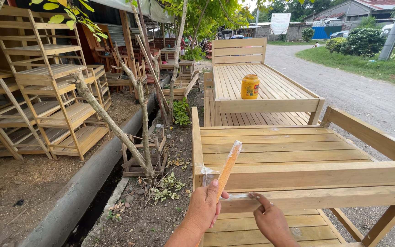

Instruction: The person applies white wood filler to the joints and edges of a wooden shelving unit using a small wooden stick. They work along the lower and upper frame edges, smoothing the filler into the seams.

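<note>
Orange stick [228, 167] gripped upright by left hand [205, 206]; right hand [270, 220] fingers curled, forefinger touching rail [325, 197].

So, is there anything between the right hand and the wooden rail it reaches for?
Nothing visible. The right hand already has its fingertips on the wooden rail, beside a clear film strip. The left hand holds an orange stick further left.

A thin orange strip [228, 167], glossy as if wrapped in clear film, stands tilted toward one o'clock against a pale wooden rail [316, 174].
</note>
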